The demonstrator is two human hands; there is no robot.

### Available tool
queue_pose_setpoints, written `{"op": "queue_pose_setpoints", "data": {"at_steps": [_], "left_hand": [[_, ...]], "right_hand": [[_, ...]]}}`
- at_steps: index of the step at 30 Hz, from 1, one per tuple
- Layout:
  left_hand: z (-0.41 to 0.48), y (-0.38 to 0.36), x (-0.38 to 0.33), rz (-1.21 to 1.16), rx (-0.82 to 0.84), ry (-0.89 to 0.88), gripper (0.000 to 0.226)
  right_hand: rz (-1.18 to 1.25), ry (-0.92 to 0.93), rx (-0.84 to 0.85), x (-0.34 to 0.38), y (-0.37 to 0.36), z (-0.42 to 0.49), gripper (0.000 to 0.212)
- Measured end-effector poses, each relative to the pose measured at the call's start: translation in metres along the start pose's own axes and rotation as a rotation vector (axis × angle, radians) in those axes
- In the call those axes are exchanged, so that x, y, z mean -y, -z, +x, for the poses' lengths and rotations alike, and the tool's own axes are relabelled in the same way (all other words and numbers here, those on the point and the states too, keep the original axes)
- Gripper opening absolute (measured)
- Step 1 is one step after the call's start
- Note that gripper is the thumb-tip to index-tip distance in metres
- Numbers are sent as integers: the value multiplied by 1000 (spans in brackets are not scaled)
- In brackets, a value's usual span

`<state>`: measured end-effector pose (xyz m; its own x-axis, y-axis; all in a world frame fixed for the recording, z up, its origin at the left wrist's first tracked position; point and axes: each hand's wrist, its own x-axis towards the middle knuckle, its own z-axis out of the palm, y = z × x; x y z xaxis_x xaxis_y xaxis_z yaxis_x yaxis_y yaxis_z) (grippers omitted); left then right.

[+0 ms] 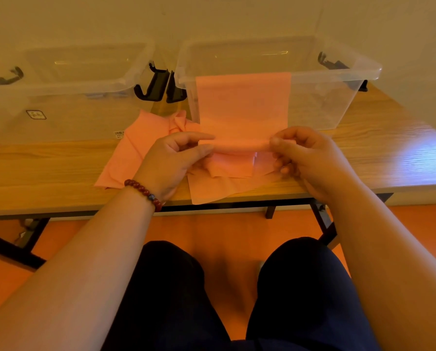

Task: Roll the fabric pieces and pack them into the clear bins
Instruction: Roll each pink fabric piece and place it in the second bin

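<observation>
Below your hands, your knees [171,287] sit over an orange floor [224,224], and a bead bracelet [143,190] circles your left wrist. Your left hand [176,158] pinches one end of a pink roll [239,145], thumb and forefinger closed on it. Your right hand [303,155] grips the other end, fingers curled round it. Under both hands and out past the left one, loose pink pieces [125,158] lie on the worktop [363,153], one hanging over its near edge. Beyond the roll, its unrolled strip [242,107] runs up to the near rim of the right bin [338,97], touching it. Beyond your left hand stands the left bin [72,110], with black latches [156,84] between the two bins.
</observation>
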<state>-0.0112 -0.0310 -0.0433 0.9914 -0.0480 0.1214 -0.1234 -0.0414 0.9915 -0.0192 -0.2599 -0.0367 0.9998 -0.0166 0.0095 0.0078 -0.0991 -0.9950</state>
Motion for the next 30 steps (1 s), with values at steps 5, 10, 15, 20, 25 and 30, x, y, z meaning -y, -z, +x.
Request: {"op": "queue_pose_setpoints", "data": {"at_steps": [5, 10, 15, 20, 25, 30], "left_hand": [[1, -3, 1, -1, -21, 12, 10], [-2, -3, -2, -22, 42, 14, 12], [-2, -4, -2, -9, 20, 20, 11], [-3, -7, -4, 9, 15, 15, 8], [-6, -5, -5, 24, 55, -8, 17], [-5, -5, -4, 16, 41, -2, 12]], "right_hand": [[15, 18, 37, -3, 2, -1, 11], [39, 16, 16, -3, 1, -1, 6], [62, 22, 35, -2, 2, -2, 10], [-4, 64, 58, -3, 1, -4, 16], [1, 79, 16, -5, 1, -3, 4], [21, 63, 34, -5, 0, -3, 12]]}}
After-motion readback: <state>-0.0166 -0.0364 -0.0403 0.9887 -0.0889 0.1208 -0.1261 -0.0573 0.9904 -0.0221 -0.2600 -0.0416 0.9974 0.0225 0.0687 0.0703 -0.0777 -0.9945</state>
